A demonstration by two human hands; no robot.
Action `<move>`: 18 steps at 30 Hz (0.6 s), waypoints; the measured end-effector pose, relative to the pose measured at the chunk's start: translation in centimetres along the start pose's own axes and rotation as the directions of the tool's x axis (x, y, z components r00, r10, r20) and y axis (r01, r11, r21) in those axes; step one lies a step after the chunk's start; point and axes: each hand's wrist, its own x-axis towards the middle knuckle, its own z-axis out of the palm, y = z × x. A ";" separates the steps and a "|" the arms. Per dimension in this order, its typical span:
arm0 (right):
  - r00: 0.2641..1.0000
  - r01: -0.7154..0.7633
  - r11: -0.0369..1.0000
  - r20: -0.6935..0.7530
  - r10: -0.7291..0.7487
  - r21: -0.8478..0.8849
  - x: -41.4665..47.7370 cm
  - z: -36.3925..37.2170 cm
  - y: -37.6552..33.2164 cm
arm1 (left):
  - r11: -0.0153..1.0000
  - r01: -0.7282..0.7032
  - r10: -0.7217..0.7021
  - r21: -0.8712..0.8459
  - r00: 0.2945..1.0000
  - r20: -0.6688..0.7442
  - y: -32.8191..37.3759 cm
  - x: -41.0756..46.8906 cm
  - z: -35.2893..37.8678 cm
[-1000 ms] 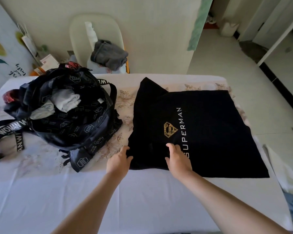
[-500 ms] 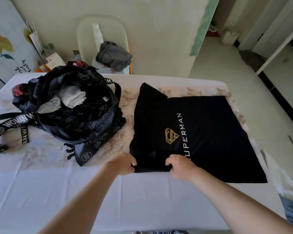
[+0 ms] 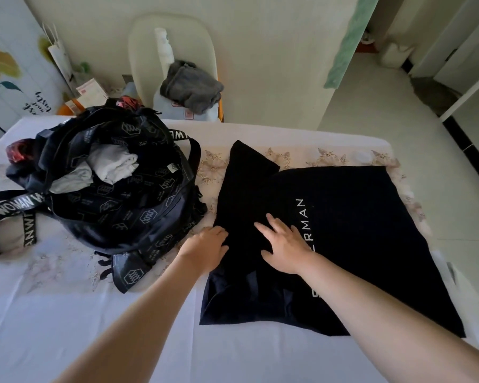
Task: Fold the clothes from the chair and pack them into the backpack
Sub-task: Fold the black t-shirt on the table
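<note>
Both bare forearms reach forward over the white-covered surface. The right hand lies palm down on the black T-shirt, its fingers straight and spread, pressing the soft knit beside the white lettering. The left hand rests at the shirt's left edge with its fingers bent onto the cloth; whether they pinch it cannot be told. The shirt lies flat just right of the open, hexagon-printed black backpack, which holds crumpled pale clothes.
</note>
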 end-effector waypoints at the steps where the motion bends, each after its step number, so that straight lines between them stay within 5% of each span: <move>1: 1.000 -0.020 0.999 0.021 0.020 -0.025 0.5 -0.2 0.5 | 0.998 0.055 -0.056 -0.024 0.998 -0.027 -0.2 0.4 -0.6; 4: 0.997 0.029 0.993 -0.071 -0.037 -0.115 1.9 -1.3 1.8 | 0.990 0.135 -0.136 0.029 0.990 0.029 -0.1 2.5 -3.1; 6: 0.990 0.047 0.999 -0.134 -0.047 -0.002 3.4 -2.6 2.5 | 0.990 0.138 -0.139 0.018 0.990 0.026 0.1 4.8 -4.9; 11: 0.931 -0.035 0.975 -0.348 0.113 0.220 8.7 -6.5 4.8 | 0.956 0.045 -0.106 -0.289 0.975 -0.197 0.6 12.3 -8.2; 14: 0.886 -0.094 0.940 -0.403 0.229 0.328 12.0 -8.3 6.2 | 0.981 0.046 -0.081 -0.190 0.980 -0.182 0.7 16.8 -9.0; 18: 0.880 -0.145 0.959 -0.411 0.238 0.244 15.7 -8.9 7.3 | 0.988 0.136 -0.140 0.079 0.990 0.036 -0.3 20.7 -8.7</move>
